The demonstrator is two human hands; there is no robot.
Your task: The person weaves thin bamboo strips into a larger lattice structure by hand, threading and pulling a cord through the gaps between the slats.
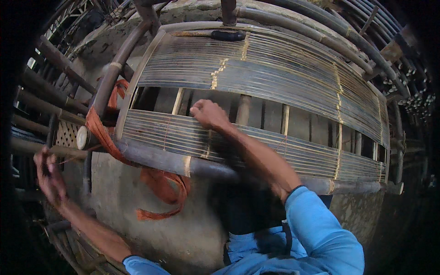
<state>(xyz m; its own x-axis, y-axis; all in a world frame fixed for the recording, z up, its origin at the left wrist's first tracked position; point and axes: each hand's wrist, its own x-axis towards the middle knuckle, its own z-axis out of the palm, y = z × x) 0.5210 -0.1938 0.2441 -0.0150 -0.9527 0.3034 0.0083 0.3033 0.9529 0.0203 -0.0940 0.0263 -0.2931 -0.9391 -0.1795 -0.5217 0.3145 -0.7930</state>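
Note:
My left hand point(50, 178) is raised off the left end of the bamboo frame, its fingers curled and a little blurred. A thin reddish string point(71, 159) runs from those fingers toward the frame. Over the front panel of narrow dark bamboo slats point(183, 137), near the gap behind it, my right hand point(209, 114) is closed; what it may be pinching is hidden. Behind the gap lies a wider slat panel point(279, 80), crossed by pale binding lines. A knife with a black handle point(228, 35) rests along its far edge.
An orange-red strap point(103, 133) wraps the left corner, and its loose end point(169, 195) hangs below the thick front pole point(211, 166). Pale crosspieces point(285, 120) span the gap. Bamboo poles point(302, 28) stand behind and at the left. Stacked poles point(415, 87) fill the right.

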